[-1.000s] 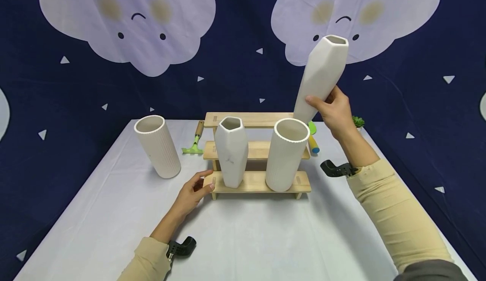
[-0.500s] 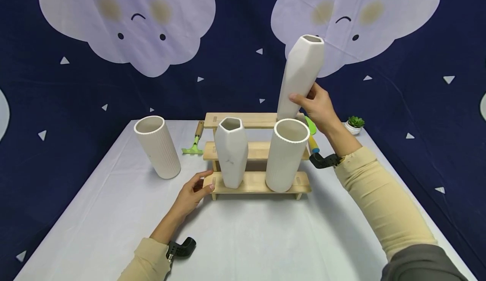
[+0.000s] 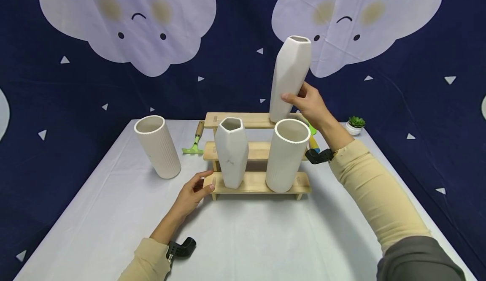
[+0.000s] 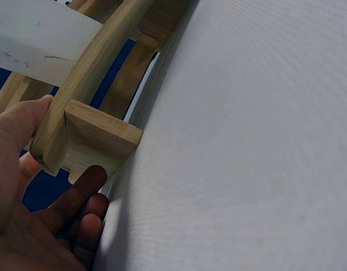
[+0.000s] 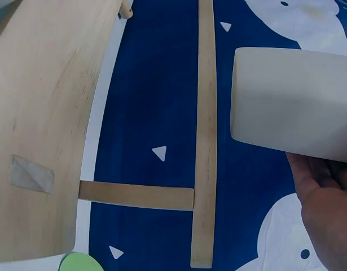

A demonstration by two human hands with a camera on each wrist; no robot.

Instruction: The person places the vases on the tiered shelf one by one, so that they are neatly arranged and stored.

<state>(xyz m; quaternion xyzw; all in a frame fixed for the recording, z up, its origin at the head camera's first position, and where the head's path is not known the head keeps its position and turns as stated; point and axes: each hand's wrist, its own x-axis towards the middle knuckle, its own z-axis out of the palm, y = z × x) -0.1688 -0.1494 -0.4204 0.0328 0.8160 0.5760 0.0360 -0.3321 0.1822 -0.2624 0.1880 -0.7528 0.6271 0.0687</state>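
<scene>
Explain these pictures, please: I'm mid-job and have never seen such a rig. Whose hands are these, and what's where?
There is no machine here: a person works with two bare hands. The widest picture comes from a camera worn on the head, looking forward and down. The other two come from wrist cameras, each facing that hand's work.

The right hand holds a tall faceted vase above the top shelf of a wooden stand; the right wrist view shows a gap beneath it. The left hand grips the end of the lowest shelf.

On that shelf stand a second faceted vase and a ribbed vase. On the white-covered table, another ribbed vase stands at left, a green rake lies beside the stand, and a small potted plant sits at far right.
</scene>
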